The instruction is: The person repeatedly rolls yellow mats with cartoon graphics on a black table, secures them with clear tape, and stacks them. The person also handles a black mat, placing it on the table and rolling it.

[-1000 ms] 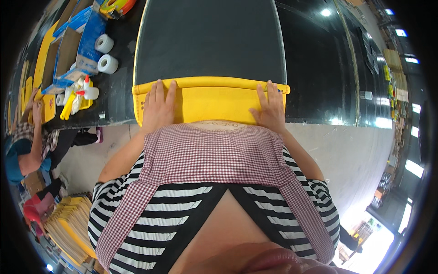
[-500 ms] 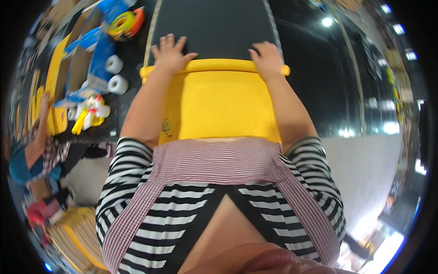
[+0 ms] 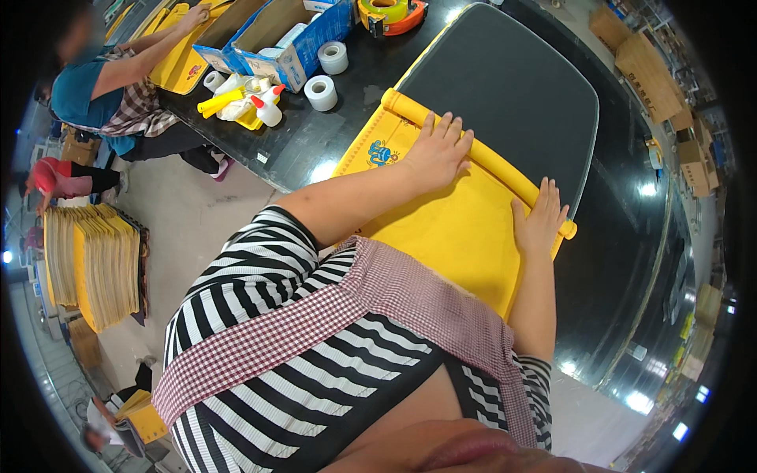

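Observation:
A yellow sheet (image 3: 441, 244) with a small printed picture near its left edge lies over a dark panel (image 3: 505, 87) with rounded far corners. Its far edge is wound into a roll (image 3: 498, 164). My left hand (image 3: 438, 154) lies flat on the left half of this roll, fingers stretched over it. Near the right end, my right hand (image 3: 540, 221) rests with fingers straight and thumb apart, its palm against the roll. Neither hand grips anything. My body hides the sheet's near edge.
On the black table (image 3: 623, 165) to the left stand white rolls (image 3: 320, 93), a red-capped bottle (image 3: 268, 106), a blue box (image 3: 292, 47) and coloured tape rolls (image 3: 386, 16). A co-worker (image 3: 95, 87) handles yellow sheets at far left. Stacked sheets (image 3: 95, 260) stand beyond the floor.
The view has turned, so the panel and sheet now slant and more of the left side shows. My left hand has come in along the roll. Both hands stay on it, fingers stretched.

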`<move>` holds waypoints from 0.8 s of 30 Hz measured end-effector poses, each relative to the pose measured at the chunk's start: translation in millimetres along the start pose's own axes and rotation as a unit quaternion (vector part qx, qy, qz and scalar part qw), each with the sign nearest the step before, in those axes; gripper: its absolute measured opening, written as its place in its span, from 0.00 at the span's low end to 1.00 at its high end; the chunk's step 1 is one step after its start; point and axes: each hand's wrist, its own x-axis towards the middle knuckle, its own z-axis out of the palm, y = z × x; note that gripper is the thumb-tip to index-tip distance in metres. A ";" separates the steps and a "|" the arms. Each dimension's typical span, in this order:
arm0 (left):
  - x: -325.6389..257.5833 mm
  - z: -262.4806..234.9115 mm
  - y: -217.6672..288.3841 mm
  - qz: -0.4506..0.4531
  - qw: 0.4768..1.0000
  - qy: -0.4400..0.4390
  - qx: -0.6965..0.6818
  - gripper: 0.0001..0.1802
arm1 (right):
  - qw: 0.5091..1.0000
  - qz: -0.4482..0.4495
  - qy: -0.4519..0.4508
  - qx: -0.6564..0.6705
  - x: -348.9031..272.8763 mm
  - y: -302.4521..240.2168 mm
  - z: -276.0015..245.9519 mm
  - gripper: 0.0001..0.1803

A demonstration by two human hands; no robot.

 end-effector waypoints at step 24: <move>-84.1 -67.7 6.3 0.091 0.958 -0.229 -0.144 0.25 | 0.978 -0.158 -0.077 0.113 -125.5 -14.4 -43.0 0.33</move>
